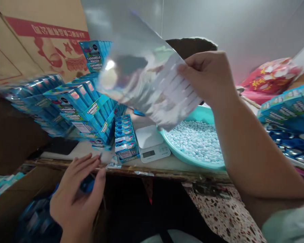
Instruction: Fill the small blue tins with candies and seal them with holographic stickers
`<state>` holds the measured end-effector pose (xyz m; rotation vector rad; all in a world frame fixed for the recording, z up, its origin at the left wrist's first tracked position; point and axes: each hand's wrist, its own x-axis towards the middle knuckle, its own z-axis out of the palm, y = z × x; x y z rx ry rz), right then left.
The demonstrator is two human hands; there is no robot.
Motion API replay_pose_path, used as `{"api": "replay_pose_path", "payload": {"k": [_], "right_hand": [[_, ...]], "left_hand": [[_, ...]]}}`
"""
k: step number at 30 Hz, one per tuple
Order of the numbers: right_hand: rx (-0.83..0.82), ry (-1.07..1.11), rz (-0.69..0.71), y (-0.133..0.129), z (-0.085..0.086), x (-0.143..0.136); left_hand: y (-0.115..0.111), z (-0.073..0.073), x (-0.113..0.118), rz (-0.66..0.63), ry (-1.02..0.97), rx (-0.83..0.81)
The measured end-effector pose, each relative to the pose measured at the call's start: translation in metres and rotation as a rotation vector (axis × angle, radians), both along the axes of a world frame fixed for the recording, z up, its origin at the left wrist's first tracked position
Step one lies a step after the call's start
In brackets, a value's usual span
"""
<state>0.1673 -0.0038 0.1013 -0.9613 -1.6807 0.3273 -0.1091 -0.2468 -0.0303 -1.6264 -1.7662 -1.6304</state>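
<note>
My right hand [207, 76] pinches the edge of a shiny silvery sheet [142, 67] between thumb and fingers. The sheet is raised and tilted above the counter, with pale strips near the grip; whether it is a bag or a label sheet I cannot tell. Below it stand a white digital scale [152, 141] and a turquoise basin [192, 163] of small pale candies [195, 141]. My left hand [78, 192] hangs open in front of the counter edge, thumb apart from the fingers. Something dark blue shows between them, apparently behind the hand. Left of the scale sits a display box [126, 141] of small blue packs.
Stacks of blue candy boxes [83, 104] stand on the left, before a large printed carton [48, 44]. An open cardboard box [27, 185] with blue items lies below. On the right are a red bag [271, 76] and blue tins [294, 145]. A dark blurred shape fills the far left.
</note>
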Motion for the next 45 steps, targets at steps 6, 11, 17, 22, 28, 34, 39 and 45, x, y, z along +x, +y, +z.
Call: {"api": "replay_pose_path", "payload": {"k": [6, 11, 17, 22, 28, 34, 39, 45], "right_hand": [[-0.321, -0.562, -0.387, 0.052, -0.022, 0.061], [-0.711, -0.787, -0.386, 0.075, -0.05, 0.084], [-0.789, -0.855, -0.424, 0.084, -0.058, 0.079], [-0.725, -0.889, -0.486, 0.083, -0.057, 0.062], [-0.053, -0.687, -0.218, 0.038, -0.055, -0.002], [-0.1, -0.608, 0.508, -0.028, -0.07, -0.109], [-0.4, -0.36, 0.607, -0.024, -0.095, -0.169], [-0.457, -0.19, 0.695, -0.007, -0.122, -0.178]], "left_hand": [[0.064, -0.012, -0.012, 0.047, -0.463, -0.097], [0.111, -0.02, -0.028, 0.004, -0.636, -0.075], [0.131, -0.031, -0.031, 0.109, -0.638, -0.083], [0.138, -0.04, -0.029, 0.216, -0.642, -0.077], [0.141, -0.043, -0.025, 0.171, -0.806, -0.041], [0.137, -0.018, -0.013, 0.043, -1.02, -0.002], [0.136, -0.002, -0.008, -0.022, -1.068, -0.028], [0.141, -0.011, -0.011, -0.033, -1.029, -0.059]]}}
